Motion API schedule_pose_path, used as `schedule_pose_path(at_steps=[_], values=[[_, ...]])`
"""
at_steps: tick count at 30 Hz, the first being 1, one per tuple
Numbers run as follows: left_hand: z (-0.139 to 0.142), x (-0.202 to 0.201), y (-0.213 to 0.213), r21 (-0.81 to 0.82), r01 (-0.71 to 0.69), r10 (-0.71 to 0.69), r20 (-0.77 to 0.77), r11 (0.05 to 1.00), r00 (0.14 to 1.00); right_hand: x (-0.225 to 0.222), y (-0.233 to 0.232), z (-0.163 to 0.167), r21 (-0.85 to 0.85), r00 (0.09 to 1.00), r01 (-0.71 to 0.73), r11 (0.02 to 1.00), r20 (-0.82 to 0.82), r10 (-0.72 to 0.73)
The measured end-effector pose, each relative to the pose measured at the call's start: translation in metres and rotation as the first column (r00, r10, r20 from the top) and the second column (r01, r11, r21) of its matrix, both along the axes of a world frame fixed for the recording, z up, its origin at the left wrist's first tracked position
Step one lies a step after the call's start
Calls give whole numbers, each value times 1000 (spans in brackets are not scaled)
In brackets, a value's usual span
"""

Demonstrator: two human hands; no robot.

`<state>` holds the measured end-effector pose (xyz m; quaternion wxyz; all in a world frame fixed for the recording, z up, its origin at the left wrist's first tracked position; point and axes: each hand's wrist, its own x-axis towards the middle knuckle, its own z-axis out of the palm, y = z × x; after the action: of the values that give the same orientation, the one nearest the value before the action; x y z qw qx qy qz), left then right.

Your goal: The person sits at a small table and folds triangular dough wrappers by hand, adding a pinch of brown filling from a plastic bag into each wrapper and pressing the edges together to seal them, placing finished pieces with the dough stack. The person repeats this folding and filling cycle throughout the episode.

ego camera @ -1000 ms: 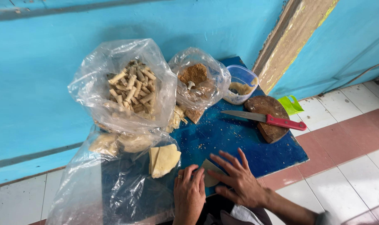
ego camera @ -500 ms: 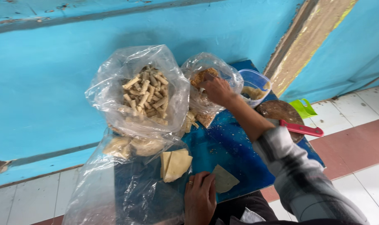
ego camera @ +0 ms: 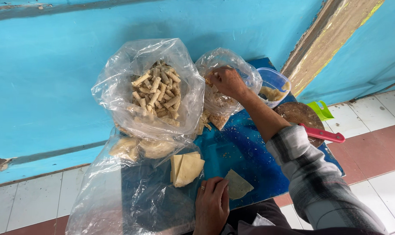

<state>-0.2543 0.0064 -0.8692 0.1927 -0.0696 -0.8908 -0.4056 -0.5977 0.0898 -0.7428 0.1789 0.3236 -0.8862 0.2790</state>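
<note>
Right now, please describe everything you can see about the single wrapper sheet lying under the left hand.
The wrapper sheet is a thin, pale yellowish-tan piece, apparently dough or pastry skin, with a roughly triangular outline and a pointed corner aimed right. It lies flat and unrolled on the blue board, near its front edge. The left hand rests its fingertips on the sheet's left edge, hiding that part. It lies apart from the stack of similar sheets to its left. No filling shows on it.

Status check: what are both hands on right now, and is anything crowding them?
Right hand reaching into the smaller plastic bag, grip hidden. Left hand flat on a triangular wrapper. Big bag of rolled sticks close alongside.
</note>
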Motion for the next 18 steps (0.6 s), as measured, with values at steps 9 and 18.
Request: schedule_pose_path(at_steps=[9,18], values=[[-28,9,9,-200,-74,103,135,977,985,2,13,-25,297,995,57,953,-90,-31],[-15,10,8,-262,-50,125,280,964,952,-4,11,-32,198,998,55,979,-16,-53]])
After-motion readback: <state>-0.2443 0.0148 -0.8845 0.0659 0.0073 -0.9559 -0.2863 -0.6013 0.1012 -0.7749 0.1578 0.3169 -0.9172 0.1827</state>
